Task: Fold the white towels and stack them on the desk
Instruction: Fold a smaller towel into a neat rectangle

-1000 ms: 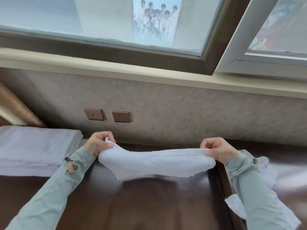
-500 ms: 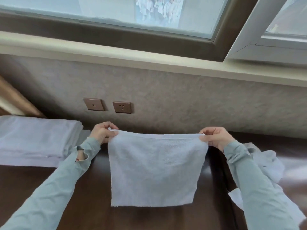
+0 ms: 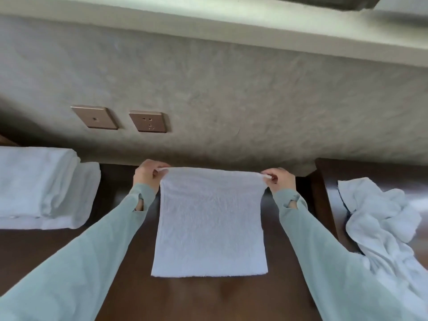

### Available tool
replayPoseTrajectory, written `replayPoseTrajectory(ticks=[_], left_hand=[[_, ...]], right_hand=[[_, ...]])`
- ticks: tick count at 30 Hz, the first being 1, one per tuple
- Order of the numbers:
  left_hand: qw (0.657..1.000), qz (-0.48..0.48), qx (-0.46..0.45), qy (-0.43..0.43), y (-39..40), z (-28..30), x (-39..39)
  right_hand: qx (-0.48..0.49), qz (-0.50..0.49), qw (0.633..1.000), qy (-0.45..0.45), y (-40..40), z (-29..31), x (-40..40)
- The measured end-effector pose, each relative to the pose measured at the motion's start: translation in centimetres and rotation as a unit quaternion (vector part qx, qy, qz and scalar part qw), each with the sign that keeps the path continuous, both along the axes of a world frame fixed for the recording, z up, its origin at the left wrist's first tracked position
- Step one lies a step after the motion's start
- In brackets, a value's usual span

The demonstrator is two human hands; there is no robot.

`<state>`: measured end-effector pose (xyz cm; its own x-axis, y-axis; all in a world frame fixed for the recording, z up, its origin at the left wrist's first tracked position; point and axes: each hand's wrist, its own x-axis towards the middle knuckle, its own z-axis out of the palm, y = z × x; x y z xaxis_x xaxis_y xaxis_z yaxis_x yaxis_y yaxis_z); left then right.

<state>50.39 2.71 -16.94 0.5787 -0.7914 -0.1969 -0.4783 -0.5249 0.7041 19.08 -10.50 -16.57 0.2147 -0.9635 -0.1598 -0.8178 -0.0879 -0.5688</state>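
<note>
A small white towel (image 3: 209,223) is spread flat, its near edge lying on the dark wooden desk (image 3: 129,262). My left hand (image 3: 149,173) pinches its far left corner and my right hand (image 3: 279,179) pinches its far right corner, both close to the wall. A stack of folded white towels (image 3: 39,186) sits on the desk at the left. A crumpled heap of unfolded white towels (image 3: 382,225) lies at the right.
The grey textured wall (image 3: 231,89) rises directly behind the desk, with two bronze socket plates (image 3: 148,121) on it and a pale window ledge (image 3: 208,26) above. A dark raised edge (image 3: 324,188) separates the desk from the surface under the heap.
The towel was bunched between my hands, then hung open, and now lies spread down onto the desk. Both hands moved forward toward the wall, and the view tilted downward.
</note>
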Motion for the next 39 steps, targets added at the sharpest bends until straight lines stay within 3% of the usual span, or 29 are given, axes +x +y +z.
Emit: replayPoseTrajectory(ticks=[2,4,12,15,20,31,34,37,39], left_hand=[[1.000,-0.026,0.004,0.006,0.8,0.4,-0.5],[0.995,-0.058,0.075,0.023,2.9,0.1,-1.1],[0.969,-0.168,0.157,0.089,14.3,-4.0,-2.8],[0.971,-0.169,0.151,0.076,15.5,-5.3,-3.6],[0.965,-0.187,0.177,0.041,16.1,-5.3,-4.5],[0.977,-0.108,0.136,0.125,18.1,-5.9,-6.3],[0.958,-0.202,0.191,0.076,18.4,-6.8,-6.6],[0.909,-0.304,0.282,-0.050,17.7,-7.5,-6.8],[0.890,-0.320,0.302,-0.119,17.2,-7.3,-6.7]], right_hand=[[-0.002,0.009,0.999,-0.032,1.3,0.4,-0.8],[0.022,0.029,0.999,-0.030,3.5,0.4,-1.9],[0.141,0.136,0.977,0.079,13.6,-4.3,-7.4],[0.169,0.168,0.966,0.098,14.9,-5.4,-8.0],[0.146,0.138,0.974,0.103,15.7,-6.1,-8.0],[0.103,0.135,0.976,0.138,16.8,-5.6,-8.3],[0.099,0.158,0.965,0.182,17.2,-6.5,-8.5],[0.123,0.221,0.938,0.237,17.4,-7.0,-8.6],[0.125,0.223,0.927,0.274,17.2,-6.7,-8.3]])
